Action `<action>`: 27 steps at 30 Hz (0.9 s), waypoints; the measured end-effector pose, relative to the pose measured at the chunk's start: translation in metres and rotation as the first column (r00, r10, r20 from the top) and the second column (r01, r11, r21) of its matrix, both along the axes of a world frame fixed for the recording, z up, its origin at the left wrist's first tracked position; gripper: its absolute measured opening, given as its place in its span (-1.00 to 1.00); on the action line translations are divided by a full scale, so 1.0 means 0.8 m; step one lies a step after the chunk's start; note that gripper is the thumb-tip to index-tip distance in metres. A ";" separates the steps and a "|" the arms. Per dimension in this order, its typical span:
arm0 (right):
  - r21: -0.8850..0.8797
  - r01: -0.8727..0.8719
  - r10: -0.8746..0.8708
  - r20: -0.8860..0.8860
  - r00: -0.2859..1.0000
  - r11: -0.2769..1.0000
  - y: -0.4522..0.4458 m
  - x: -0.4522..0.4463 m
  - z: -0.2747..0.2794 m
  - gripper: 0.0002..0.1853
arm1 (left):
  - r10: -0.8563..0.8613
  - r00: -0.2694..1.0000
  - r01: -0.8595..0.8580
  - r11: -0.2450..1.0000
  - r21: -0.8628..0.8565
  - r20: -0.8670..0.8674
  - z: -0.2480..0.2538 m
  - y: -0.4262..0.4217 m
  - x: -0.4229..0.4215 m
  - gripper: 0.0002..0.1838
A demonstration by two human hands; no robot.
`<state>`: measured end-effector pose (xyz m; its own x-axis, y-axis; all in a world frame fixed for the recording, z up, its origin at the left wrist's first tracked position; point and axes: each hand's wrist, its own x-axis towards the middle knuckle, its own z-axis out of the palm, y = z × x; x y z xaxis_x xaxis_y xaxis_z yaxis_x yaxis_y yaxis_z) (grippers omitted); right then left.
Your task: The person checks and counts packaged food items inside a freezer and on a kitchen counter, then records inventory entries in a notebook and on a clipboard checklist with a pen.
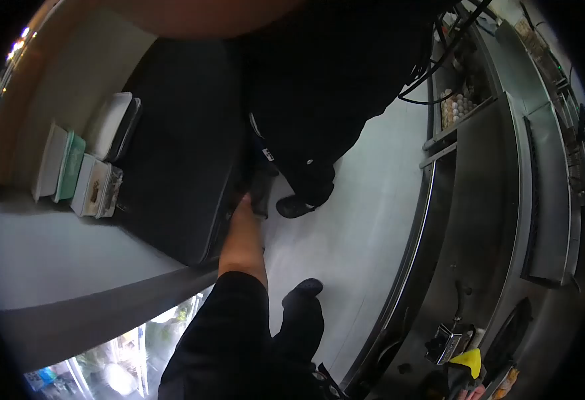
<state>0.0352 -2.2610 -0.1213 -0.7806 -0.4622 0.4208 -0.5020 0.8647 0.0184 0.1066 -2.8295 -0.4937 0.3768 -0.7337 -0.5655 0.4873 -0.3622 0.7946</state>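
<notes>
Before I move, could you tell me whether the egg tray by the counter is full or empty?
Not empty: pale, rounded eggs show in rows; whether it is full, I cannot tell.

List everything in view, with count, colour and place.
Containers: several, white, green, clear, black, left
Flat surface: one, black, left of centre
Lit area: one, bright, lower left
Floor: pale, centre
Eggs: many, pale, upper right
Cables: several, black, upper right
Steel counter: one, grey, right
Yellow item: one, lower right
Clothing: black, top and bottom
Shoes: two, black, centre
Hand: one, bottom right, owner unclear
Forearm: one, black-sleeved, centre, probably the wearer's
</notes>
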 end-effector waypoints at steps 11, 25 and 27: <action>-0.574 0.602 -0.416 0.435 0.799 0.555 0.109 0.087 0.029 -0.64 | -0.578 0.816 0.532 0.766 0.362 0.025 -0.074 0.184 0.099 -0.50; -0.782 0.491 -0.241 0.428 0.871 0.385 0.220 0.439 0.141 -0.63 | 0.341 -0.707 0.086 -0.828 -0.554 -0.619 0.375 0.701 0.166 -0.30; -0.692 0.496 -0.221 0.452 0.864 0.525 0.252 0.512 0.138 -0.60 | 0.449 -0.482 0.117 -0.818 -0.563 -0.752 0.394 0.786 0.217 -0.21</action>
